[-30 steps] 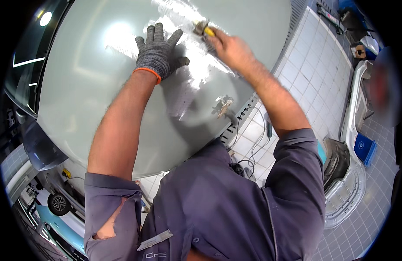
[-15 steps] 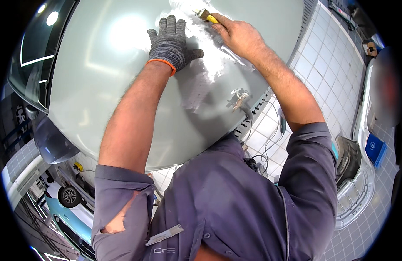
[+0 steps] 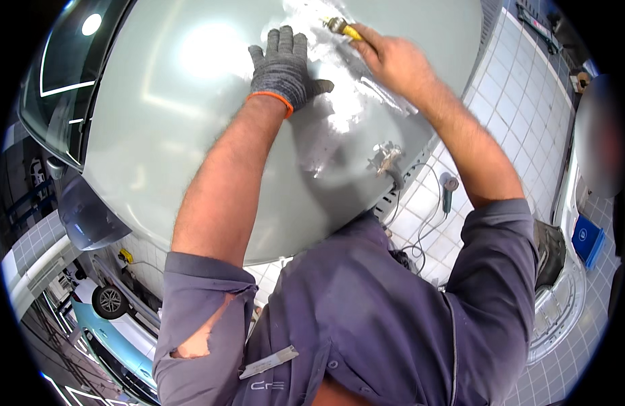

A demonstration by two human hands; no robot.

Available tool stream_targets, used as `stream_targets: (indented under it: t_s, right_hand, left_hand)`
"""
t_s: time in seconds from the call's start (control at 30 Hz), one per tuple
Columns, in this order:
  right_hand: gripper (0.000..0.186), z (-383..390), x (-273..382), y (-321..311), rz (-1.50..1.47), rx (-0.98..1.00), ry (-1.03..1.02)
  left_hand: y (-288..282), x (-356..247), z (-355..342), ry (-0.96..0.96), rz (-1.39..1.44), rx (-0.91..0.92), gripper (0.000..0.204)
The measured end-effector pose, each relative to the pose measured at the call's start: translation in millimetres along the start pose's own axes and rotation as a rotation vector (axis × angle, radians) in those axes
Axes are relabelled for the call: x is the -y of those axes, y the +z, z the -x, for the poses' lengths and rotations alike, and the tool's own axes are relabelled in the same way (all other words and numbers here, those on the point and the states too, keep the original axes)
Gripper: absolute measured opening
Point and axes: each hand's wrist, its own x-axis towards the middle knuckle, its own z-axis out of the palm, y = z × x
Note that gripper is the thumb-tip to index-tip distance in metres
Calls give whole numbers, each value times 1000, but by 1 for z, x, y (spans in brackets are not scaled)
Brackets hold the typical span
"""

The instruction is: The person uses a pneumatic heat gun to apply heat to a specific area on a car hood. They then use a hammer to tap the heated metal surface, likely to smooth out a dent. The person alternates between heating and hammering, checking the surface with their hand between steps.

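My left hand [image 3: 284, 71], in a grey knit glove with an orange cuff, lies spread on the grey-green car bonnet [image 3: 150, 169], at the edge of a bright bare-metal patch [image 3: 339, 111]. My right hand [image 3: 394, 61] is bare and closed round the yellow handle of a scraper-like tool [image 3: 339, 27], whose head is on the upper part of the patch to the right of my gloved fingers. A small metal fitting [image 3: 387, 157] with uneven edges is on the bonnet near its lower right edge.
A dark windscreen [image 3: 62, 81] borders the bonnet at left. A corded tool [image 3: 449, 193] lies on white floor tiles at right, near a silver car body part [image 3: 556, 318] and a blue object [image 3: 586, 240]. A car wheel [image 3: 110, 302] shows at lower left.
The view has shifted, so the bonnet sits further right. My right hand and tool have moved slightly up along the patch. My left hand stays spread in about the same spot on the bonnet.
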Motion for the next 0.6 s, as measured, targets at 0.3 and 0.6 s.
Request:
stream_targets:
  t_s: [0.3,0.6]
  right_hand:
    - [45,-23,4,8,24,12,-3]
    - [49,116,-18,-6,-388,-312,500]
  left_hand:
    - [-18,7,1,35,70,125,108]
    - [-6,-5,22,262,-145,34,98]
